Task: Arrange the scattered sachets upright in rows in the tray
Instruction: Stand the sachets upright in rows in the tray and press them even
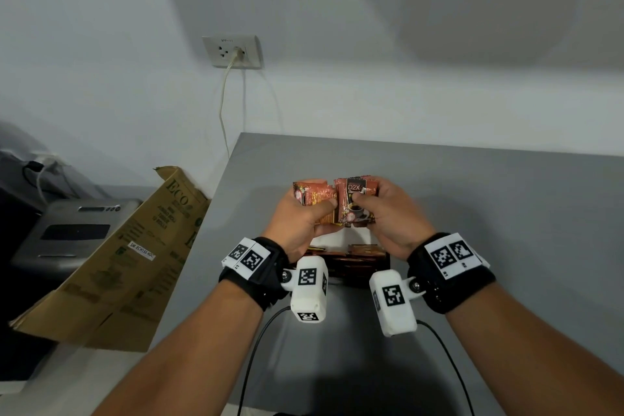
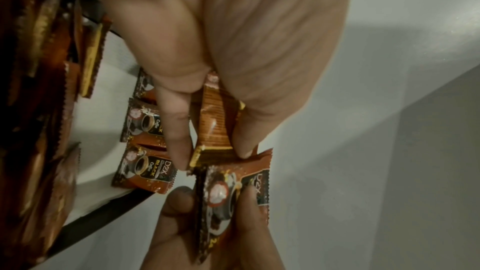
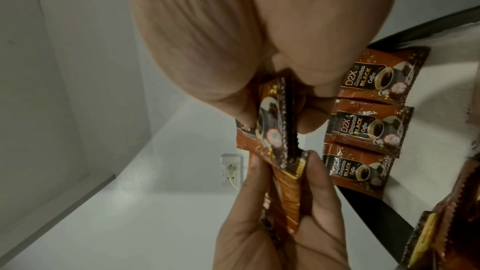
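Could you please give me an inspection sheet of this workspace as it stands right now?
Surface: grey tabletop.
Job's things: orange-brown coffee sachets, some in the black-rimmed tray, three lying flat, others on edge.
Clutter: nothing seen on the table.
Grippers: left hand pinches a sachet bundle; right hand pinches another bundle.
Cables: black wrist-camera leads; cream cord in the wall socket.
Surroundings: cardboard box, grey machine.

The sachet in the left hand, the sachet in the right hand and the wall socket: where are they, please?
Sachet in the left hand [image 1: 315, 194]: head view, on its printed face.
Sachet in the right hand [image 1: 354, 201]: head view, on its front face.
Wall socket [image 1: 232, 51]: head view, on its plate.
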`<state>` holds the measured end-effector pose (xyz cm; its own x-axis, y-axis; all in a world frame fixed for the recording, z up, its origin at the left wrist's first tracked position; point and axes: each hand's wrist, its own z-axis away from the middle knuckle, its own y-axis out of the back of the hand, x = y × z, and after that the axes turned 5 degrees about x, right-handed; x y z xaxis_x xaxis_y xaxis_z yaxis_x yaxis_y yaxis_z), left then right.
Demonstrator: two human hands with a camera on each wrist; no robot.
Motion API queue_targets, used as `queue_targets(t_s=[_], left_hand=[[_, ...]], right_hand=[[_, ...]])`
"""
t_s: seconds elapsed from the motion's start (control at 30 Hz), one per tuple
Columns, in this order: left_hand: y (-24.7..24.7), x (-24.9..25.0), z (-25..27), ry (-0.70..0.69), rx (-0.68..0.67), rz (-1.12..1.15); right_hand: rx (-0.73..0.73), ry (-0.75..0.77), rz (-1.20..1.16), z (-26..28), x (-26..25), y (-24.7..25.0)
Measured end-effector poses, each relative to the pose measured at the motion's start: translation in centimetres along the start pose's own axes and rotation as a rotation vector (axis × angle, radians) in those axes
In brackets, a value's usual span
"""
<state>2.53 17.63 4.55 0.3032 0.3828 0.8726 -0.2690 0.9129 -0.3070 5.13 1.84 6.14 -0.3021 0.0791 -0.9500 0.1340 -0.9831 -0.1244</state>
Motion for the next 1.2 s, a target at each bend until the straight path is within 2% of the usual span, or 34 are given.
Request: queue_targets(t_s=[0.1, 0.17, 0.23, 0.3, 0.37, 0.43, 0.47, 0.5, 0.6, 0.63, 0.7, 0.83, 0.97, 1.0, 1.13, 1.2], left_hand=[[0.0, 0.3, 0.1, 0.066, 0.021, -0.037], [0.3, 0.4, -0.1, 0.186, 0.071, -0.045], [0.7, 0.3, -0.4, 0.258, 0.096, -0.014], [0.6, 0.4, -0.3, 0.256, 0.064, 0.057], [0.2, 0.7, -0.3, 0.196, 0.049, 0.107], [0.1, 1.1, -0.8, 0.089, 0.108, 0.090], [0.3, 1.1, -1.0, 0.040, 0.148, 0.065], [0.5, 1.1, -1.2, 0.003, 0.164, 0.041], [0.5, 1.1, -0.9, -0.065, 0.167, 0.011], [0.4, 1.1, -0.8, -0.077, 0.165, 0.013], [0.1, 0.8, -0.7, -0.105, 0.157, 0.022], [0.0, 0.4, -0.7, -0.122, 0.139, -0.044], [0.2, 0.5, -0.6, -0.155, 0.096, -0.177], [0.3, 0.5, -0.6, -0.149, 0.076, -0.190], [0.2, 0.3, -0.5, -0.077, 0.021, -0.147], [0.2, 0.3, -0.4, -0.016, 0.058, -0.064]], right_hand=[[0.097, 0.045, 0.039, -0.1, -0.1, 0.2], [0.213, 0.174, 0.245, -0.1, -0.4, 0.5], [0.242, 0.350, 0.506, 0.4, -0.8, 0.6], [0.125, 0.489, 0.669, 1.0, -0.8, 0.4], [-0.041, 0.534, 0.750, 1.6, -0.2, 0.1], [-0.148, 0.513, 0.764, 2.1, 0.1, -0.2], [-0.147, 0.481, 0.708, 2.0, 0.0, -0.2], [-0.117, 0.436, 0.609, 2.0, -0.1, -0.2], [0.104, 0.208, 0.230, 1.2, -0.4, 0.0], [0.132, 0.109, 0.106, 0.9, -0.3, 0.0], [0.083, -0.015, 0.005, 0.8, -0.2, -0.2], [0.050, 0.039, 0.167, 0.8, 0.3, -0.5], [-0.014, 0.112, 0.513, 0.8, -0.4, 0.1], [-0.008, 0.114, 0.536, 0.8, -0.4, 0.1], [-0.039, 0.041, 0.350, 1.2, 0.0, -0.5], [-0.011, -0.037, 0.168, 0.9, 0.1, -0.4]])
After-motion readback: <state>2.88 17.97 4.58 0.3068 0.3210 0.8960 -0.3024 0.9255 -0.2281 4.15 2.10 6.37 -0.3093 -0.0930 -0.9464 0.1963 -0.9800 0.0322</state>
